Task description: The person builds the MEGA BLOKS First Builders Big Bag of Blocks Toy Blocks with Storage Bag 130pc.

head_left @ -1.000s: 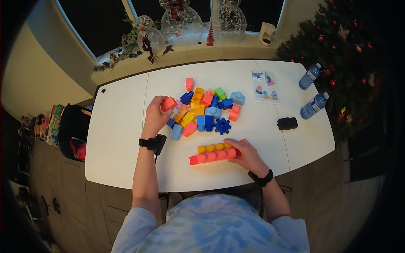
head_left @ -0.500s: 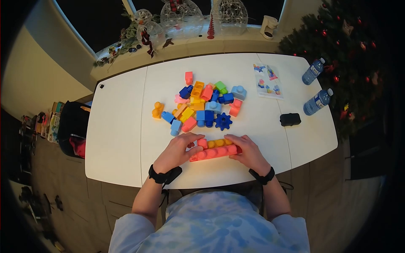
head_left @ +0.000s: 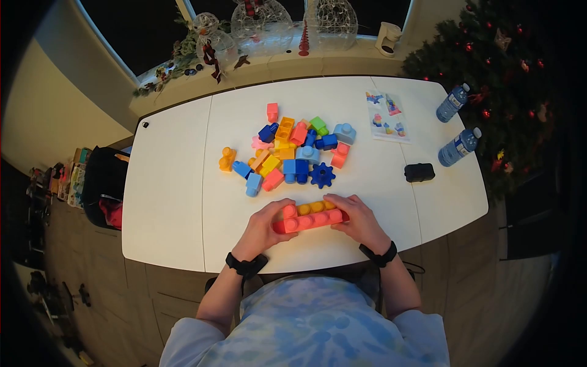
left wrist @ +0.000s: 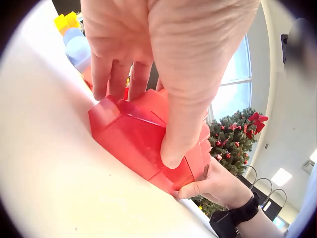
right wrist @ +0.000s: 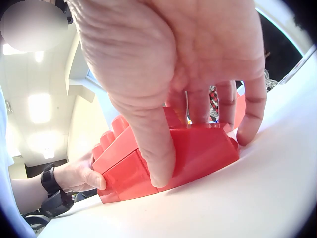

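My left hand (head_left: 264, 225) grips the left end of a built block assembly (head_left: 315, 221) lying on the white table (head_left: 165, 202). The assembly has a red base, a pink studded block along its near side, an orange studded row behind, and a small pink block (head_left: 289, 211) at the back left. Around the right end curl the thumb and fingers of my right hand (head_left: 359, 221). In the left wrist view, my left thumb (left wrist: 176, 148) presses the red side. The right wrist view shows my right thumb (right wrist: 158, 163) on the near face, fingers over the far side.
Beyond the assembly lies a pile of loose blocks (head_left: 286, 155), with a dark blue gear piece (head_left: 322, 175) at its near right. A picture sheet (head_left: 389, 118), a black case (head_left: 419, 172) and two water bottles (head_left: 458, 147) are on the right.
My left hand has brought a pink block from beside the pile down to the assembly's back left corner, then shifted to grip the left end. The right hand has stayed at the right end.
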Action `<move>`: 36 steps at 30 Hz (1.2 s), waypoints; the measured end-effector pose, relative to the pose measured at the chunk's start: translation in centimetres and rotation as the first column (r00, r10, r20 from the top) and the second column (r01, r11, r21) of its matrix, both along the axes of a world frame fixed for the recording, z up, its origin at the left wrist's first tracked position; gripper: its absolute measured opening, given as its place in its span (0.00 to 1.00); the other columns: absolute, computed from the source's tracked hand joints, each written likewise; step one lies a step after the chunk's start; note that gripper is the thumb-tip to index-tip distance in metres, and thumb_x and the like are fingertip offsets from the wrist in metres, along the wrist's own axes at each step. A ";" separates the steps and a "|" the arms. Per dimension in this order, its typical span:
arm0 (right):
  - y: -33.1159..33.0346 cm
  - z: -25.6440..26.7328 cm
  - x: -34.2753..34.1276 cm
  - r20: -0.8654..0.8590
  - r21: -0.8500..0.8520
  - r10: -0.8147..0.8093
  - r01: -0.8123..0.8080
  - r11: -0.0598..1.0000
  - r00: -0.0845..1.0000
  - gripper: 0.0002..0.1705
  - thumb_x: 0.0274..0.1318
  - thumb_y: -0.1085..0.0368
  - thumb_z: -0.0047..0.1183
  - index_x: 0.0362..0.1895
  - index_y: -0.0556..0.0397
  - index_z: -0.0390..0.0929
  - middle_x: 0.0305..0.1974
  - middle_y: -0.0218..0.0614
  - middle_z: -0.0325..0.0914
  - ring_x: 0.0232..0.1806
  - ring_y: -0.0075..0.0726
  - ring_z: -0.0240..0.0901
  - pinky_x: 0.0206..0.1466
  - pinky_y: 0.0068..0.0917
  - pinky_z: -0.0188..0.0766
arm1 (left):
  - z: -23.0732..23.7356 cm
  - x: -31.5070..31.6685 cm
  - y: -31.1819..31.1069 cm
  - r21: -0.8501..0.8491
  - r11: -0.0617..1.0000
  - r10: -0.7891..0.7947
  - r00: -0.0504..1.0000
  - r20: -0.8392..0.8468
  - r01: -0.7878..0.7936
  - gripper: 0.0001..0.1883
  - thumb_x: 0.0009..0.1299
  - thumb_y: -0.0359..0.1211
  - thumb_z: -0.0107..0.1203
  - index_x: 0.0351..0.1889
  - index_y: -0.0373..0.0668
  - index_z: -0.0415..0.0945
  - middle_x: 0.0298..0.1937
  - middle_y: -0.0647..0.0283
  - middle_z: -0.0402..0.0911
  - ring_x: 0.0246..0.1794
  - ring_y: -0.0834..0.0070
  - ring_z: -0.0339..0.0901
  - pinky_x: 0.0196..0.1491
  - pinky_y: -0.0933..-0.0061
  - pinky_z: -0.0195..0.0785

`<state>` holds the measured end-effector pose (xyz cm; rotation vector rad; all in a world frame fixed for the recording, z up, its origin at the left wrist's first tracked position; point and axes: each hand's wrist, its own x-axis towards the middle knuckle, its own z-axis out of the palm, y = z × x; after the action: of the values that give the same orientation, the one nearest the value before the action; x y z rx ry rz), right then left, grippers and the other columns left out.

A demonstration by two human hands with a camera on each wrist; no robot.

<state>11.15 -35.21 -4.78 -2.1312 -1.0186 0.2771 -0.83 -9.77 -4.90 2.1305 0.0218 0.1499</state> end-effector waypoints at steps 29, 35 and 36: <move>15.8 2.4 15.8 0.345 -0.197 0.007 0.065 0.978 0.938 0.30 0.45 0.58 0.70 0.55 0.53 0.82 0.52 0.41 0.83 0.59 0.51 0.75 0.59 0.41 0.77 | -0.6 0.4 -0.4 0.038 0.998 0.058 0.998 -0.017 -0.057 0.35 0.50 0.36 0.78 0.57 0.45 0.74 0.54 0.57 0.81 0.53 0.54 0.80 0.55 0.60 0.76; 14.7 3.0 15.4 0.251 -0.168 0.019 0.024 0.985 0.968 0.34 0.39 0.59 0.75 0.55 0.53 0.82 0.52 0.42 0.79 0.58 0.52 0.74 0.61 0.41 0.75 | -0.8 0.4 -0.3 0.068 0.996 0.057 0.998 0.026 -0.058 0.36 0.49 0.34 0.80 0.57 0.43 0.76 0.53 0.59 0.81 0.51 0.60 0.83 0.56 0.64 0.78; 14.2 4.2 14.6 0.205 -0.116 -0.011 0.035 0.993 0.979 0.34 0.37 0.60 0.76 0.54 0.54 0.81 0.52 0.42 0.76 0.58 0.52 0.73 0.62 0.41 0.74 | -0.7 0.4 -0.3 0.081 0.995 0.054 0.998 0.028 -0.056 0.36 0.49 0.34 0.80 0.57 0.44 0.76 0.53 0.59 0.81 0.51 0.60 0.83 0.57 0.64 0.78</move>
<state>25.73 -21.03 -0.62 -2.3145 -1.1175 0.1108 -0.41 -10.08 -5.62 2.2109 0.0607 0.2138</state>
